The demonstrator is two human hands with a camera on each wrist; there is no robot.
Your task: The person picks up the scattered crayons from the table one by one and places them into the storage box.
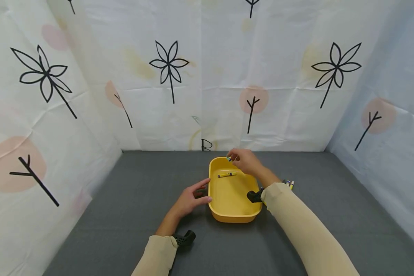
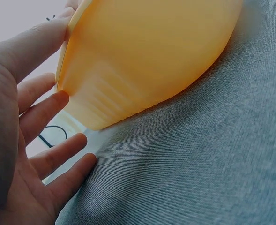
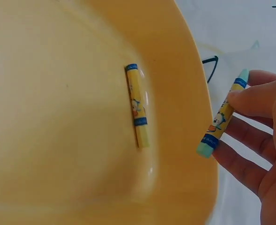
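Observation:
A yellow plastic basin stands on the grey cloth. My left hand touches its left rim with fingers extended; in the left wrist view the thumb and fingertips meet the rim of the basin. Over the basin's far end, my right hand pinches a light green crayon in a yellow wrapper with blue bands, between thumb and fingers. Inside the basin lies a yellow crayon in a similar wrapper, near the far wall.
Several more crayons lie on the grey cloth right of the basin, partly hidden by the right forearm. A white printed curtain hangs behind and along both sides.

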